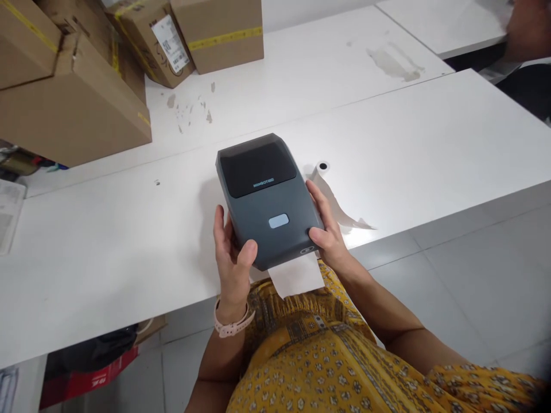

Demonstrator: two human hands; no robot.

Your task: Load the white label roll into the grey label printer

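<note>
A dark grey label printer [267, 215] with a black window and a pale blue button is held between both hands, over the front edge of the white table. My left hand [232, 258] grips its left side, thumb on the top near the front corner. On the right side, my right hand [325, 226] is closed round the edge with its thumb near the front. A strip of white paper [297, 275] hangs from the printer's front. Beyond my right hand lies a small paper roll [322, 167] with its loose tail trailing toward the table edge. The printer's underside is hidden.
Several cardboard boxes [94, 109] stand at the back left of the white table [400, 155]. A clear plastic container [9, 215] sits at the far left. Below the table are a black bag [92, 350] and a red box [107, 373]. A blurred person's arm [529, 28] shows at the upper right.
</note>
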